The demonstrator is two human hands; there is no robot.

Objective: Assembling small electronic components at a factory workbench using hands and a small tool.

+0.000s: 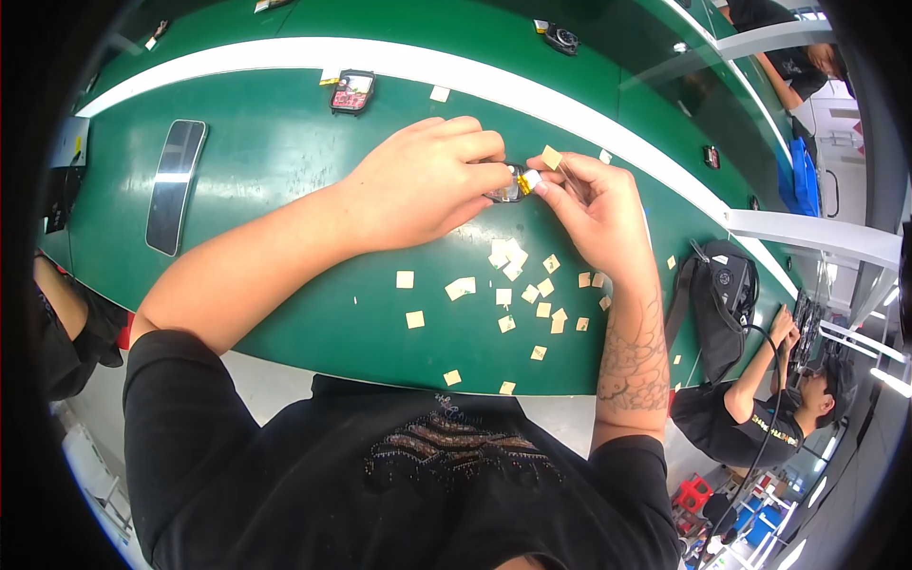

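My left hand [427, 180] pinches a small dark device part with a yellow piece [513, 182] above the green work surface [285, 161]. My right hand [594, 214] meets it from the right, fingertips on the same part, and it holds a thin tool with a small tan square [552, 157] at its upper end. Several small tan paper squares [518, 285] lie scattered on the surface just below both hands.
A dark phone [175, 185] lies face up at the left. A small square device with a red face [352, 91] sits at the back, another dark device [560, 38] farther back. A black bag [722, 304] rests at the right edge, beside a seated person [760, 418].
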